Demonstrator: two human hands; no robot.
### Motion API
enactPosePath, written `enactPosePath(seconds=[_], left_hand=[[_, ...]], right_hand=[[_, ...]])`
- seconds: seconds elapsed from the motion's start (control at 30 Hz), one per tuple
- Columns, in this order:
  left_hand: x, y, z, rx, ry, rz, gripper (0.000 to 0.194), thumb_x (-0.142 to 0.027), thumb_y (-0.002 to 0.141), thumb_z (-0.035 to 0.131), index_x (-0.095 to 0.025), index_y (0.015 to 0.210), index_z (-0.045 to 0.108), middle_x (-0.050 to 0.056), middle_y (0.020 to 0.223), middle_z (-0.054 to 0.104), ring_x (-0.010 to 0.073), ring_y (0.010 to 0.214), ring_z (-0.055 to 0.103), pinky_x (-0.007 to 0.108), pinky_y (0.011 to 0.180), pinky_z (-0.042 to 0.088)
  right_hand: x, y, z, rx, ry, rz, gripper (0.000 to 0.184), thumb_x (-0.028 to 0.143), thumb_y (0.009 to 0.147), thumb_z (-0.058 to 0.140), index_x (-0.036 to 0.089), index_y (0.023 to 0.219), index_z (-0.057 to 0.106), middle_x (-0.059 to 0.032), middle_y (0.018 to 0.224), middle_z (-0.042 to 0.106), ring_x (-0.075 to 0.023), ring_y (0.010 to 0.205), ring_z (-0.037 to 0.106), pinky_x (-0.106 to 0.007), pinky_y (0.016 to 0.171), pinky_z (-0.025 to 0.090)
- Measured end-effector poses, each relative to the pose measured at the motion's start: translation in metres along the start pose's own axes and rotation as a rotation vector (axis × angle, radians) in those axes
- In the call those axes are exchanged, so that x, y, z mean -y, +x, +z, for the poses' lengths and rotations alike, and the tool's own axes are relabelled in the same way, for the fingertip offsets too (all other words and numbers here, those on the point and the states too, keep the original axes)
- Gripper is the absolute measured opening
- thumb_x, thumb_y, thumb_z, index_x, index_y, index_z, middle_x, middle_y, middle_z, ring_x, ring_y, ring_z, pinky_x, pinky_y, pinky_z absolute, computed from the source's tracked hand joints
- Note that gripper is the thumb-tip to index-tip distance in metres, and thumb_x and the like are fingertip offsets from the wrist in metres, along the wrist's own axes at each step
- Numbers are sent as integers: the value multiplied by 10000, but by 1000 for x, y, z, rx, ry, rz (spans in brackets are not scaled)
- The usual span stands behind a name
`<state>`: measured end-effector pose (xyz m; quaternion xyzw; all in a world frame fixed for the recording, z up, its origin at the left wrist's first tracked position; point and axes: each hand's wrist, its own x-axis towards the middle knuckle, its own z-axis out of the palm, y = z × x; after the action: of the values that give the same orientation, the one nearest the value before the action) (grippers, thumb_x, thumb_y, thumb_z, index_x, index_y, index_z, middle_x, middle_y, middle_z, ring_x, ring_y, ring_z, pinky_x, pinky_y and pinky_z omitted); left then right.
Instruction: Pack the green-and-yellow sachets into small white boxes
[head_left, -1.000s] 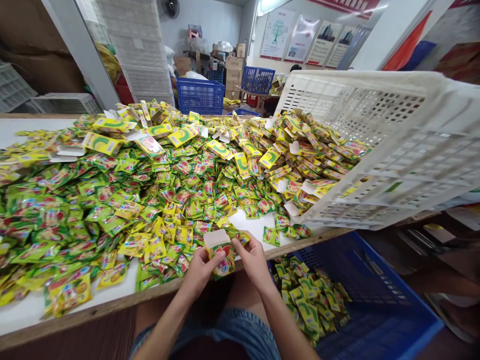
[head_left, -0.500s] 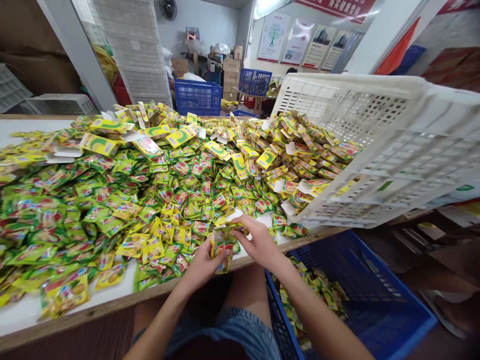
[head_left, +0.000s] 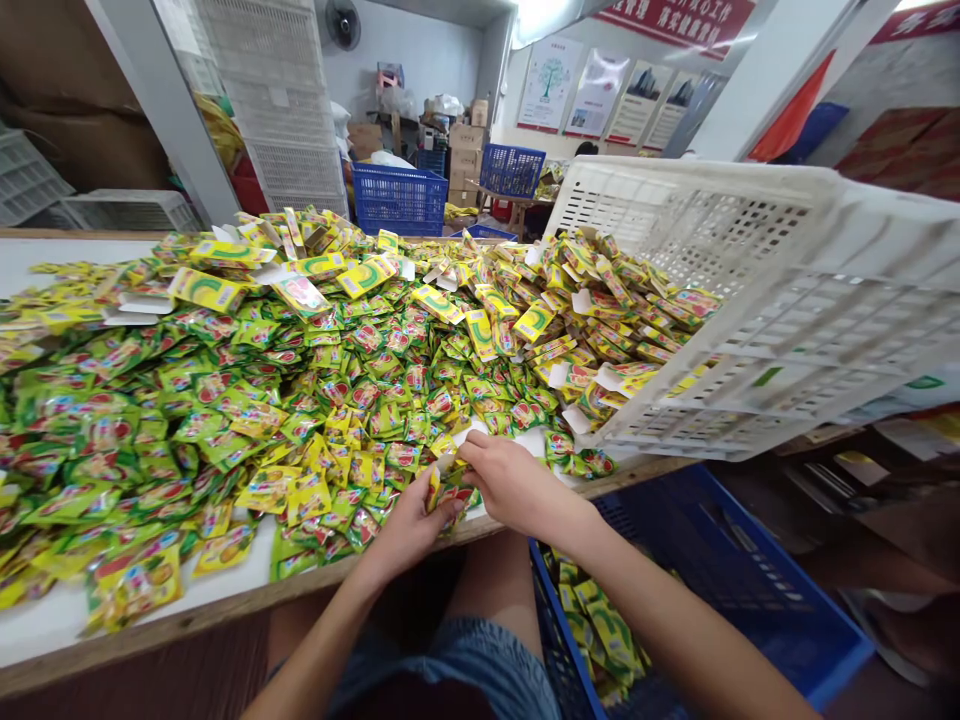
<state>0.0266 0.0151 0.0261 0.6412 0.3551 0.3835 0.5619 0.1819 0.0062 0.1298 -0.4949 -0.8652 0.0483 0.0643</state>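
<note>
While the two hands meet over the front edge of the table (head_left: 256, 560), low in the middle of the frame, I find myself watching the small box (head_left: 433, 488) between them. The left hand (head_left: 411, 525) has it pinched, thumb across the front and fingers behind. If that thumb presses too hard, the thin card could buckle and narrow the mouth; too lightly, and the box could twist under a push. The right hand (head_left: 514, 480) has its fingertips bunched close together at the box's upper end. They hide whatever is there, so I can't tell whether they hold a packet or only touch the card. A packet caught crosswise there could crumple or tear the box's edge.

I'd worry about the right forearm too. It slants over the blue basket (head_left: 757, 565) at lower right, and a few loose green packets (head_left: 596, 462) lie near the table edge just above it. A careless sweep could knock them down among the yellow boxes (head_left: 611, 635) inside. At lower left, big yellow packets (head_left: 142, 580) lie right by the edge, where a nudge to the heap (head_left: 360, 390) might push them off. The white crate (head_left: 817, 300) at right lies tipped; if bumped, more boxes (head_left: 600, 310) could slide from its mouth.
</note>
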Motion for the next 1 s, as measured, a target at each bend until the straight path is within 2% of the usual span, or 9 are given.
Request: enactPosePath(seconds=[0.17,0.3,0.43,0.53,0.63,0.73,0.87,1.0], left_hand=[[3,-2,0,-12,-1,0,480,-331,773,612,-167,1211,499,68,1093,620,242,1004,552,363,918,412],[4,-4,-2,-17,-18,5,462,-328,774,614,-158,1192,515,86,1140,605,253,1077,522,373,962,385],[5,-5,-6,-29,-10,-17,461,-332,769,615,-174,1192,519,83,1179,597,257,1142,486,381,997,353],[9,-4,-7,-36,4,-15,470,-337,768,615,-191,1202,510,68,1230,574,248,1158,479,365,1002,349],[13,-3,-8,-28,-4,-13,469,-338,779,605,-190,1211,499,59,1254,561,237,1157,482,345,997,353],[15,-3,-9,-29,-15,-39,483,-339,777,610,-186,1218,486,54,1256,558,231,1156,477,323,970,373],[14,-4,-10,-26,-28,-92,427,-352,771,613,-165,1143,515,52,1110,622,218,1019,545,307,886,425],[7,-5,-10,-51,1,-50,344,-332,754,636,-173,1048,555,39,1030,632,207,975,549,301,881,420]], right_hand=[[4,7,1,2,-96,26,186,21,706,545,133,854,543,-93,870,562,-205,763,541,-293,655,381],[1,9,3,-4,48,-82,178,29,738,545,157,861,529,-63,846,584,-191,777,552,-270,654,387],[-5,10,17,-151,299,-21,212,83,818,532,166,1007,483,-47,879,603,-178,830,561,-259,696,406],[-7,10,32,-258,362,6,163,139,831,558,180,977,497,-47,902,600,-185,862,548,-278,745,409],[-9,11,44,-346,338,18,100,196,835,571,181,920,521,-61,922,574,-196,879,522,-292,755,405],[-12,15,49,-397,217,25,99,262,845,556,170,870,530,-80,920,552,-215,872,494,-317,749,387],[-13,20,50,-374,54,-5,132,287,875,502,163,842,532,-80,872,564,-226,856,475,-352,769,351],[-11,18,44,-342,159,-61,138,301,848,556,165,864,537,-83,945,567,-218,915,469,-340,797,352]])
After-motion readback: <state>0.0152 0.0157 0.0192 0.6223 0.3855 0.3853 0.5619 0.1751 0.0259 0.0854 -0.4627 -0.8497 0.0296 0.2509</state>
